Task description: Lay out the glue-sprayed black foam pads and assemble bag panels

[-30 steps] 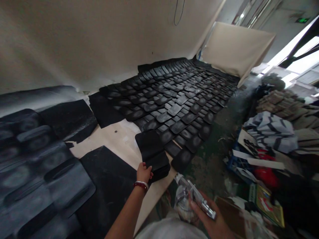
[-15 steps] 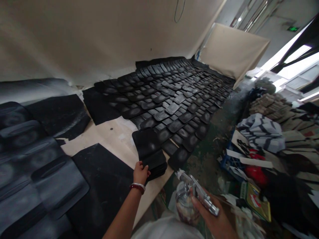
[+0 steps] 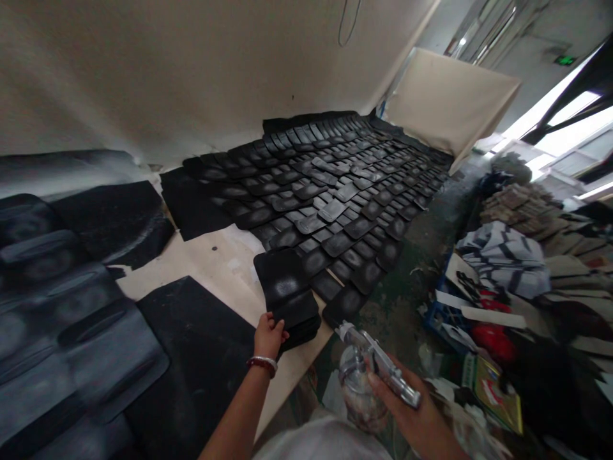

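Note:
My left hand (image 3: 269,333) is closed on the near corner of a black rounded panel (image 3: 285,281), thumb and fingers pinching its edge. That panel lies on a small stack of similar black pieces (image 3: 301,335) at the table's edge, and its surface has a wet-looking sheen. In my right hand (image 3: 402,399) is a metal spray gun (image 3: 378,364) with a cloudy cup (image 3: 361,390) hanging below it. The nozzle points at the stack from the right, a short distance off. Most of the trigger is hidden by my fingers.
Overlapping rows of black panels (image 3: 345,191) run back along the table. More panels (image 3: 110,345) lie at left, with a dark sheet (image 3: 196,345) beside them. Beige covering (image 3: 211,255) shows on the tabletop. Right of the floor aisle sit a blue crate (image 3: 438,313) and fabric heaps (image 3: 502,255).
The panel under my left hand has turned shinier, with a larger bright patch across its middle. Both hands and the spray gun stay almost in place.

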The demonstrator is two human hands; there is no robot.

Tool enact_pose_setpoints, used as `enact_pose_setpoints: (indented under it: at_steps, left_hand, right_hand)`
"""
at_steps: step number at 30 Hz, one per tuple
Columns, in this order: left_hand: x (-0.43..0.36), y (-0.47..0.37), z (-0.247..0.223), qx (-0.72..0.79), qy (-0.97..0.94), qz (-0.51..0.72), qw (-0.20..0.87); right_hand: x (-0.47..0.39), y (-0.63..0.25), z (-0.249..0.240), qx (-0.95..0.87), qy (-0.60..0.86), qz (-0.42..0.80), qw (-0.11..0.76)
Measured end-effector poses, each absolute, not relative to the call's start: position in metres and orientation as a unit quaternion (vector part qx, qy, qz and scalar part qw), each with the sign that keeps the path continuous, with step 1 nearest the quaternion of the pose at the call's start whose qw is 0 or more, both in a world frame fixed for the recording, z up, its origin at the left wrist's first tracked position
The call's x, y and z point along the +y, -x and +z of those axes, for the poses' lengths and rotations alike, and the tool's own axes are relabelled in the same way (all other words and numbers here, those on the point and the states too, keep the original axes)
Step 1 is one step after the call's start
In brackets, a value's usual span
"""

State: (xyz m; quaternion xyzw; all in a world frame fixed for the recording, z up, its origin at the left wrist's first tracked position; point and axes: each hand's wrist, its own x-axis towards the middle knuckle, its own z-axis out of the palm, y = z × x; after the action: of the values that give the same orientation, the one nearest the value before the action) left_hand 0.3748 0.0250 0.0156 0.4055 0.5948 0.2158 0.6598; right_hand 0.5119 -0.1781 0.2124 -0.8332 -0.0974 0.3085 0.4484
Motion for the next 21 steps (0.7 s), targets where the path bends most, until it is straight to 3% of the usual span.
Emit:
enact_pose_setpoints:
  at_steps: [16, 21]
  left_hand:
    - [0.045, -0.391, 0.036, 0.666, -0.309, 0.152, 0.662]
    - [0.043, -0.400, 0.043, 0.660, -0.244, 0.212, 0.678]
  right_hand:
    - [-0.183, -0.562, 0.243, -0.204, 0.763, 0.465, 0.399]
    - [-0.182, -0.572, 0.247, -0.185, 0.777, 0.422, 0.429]
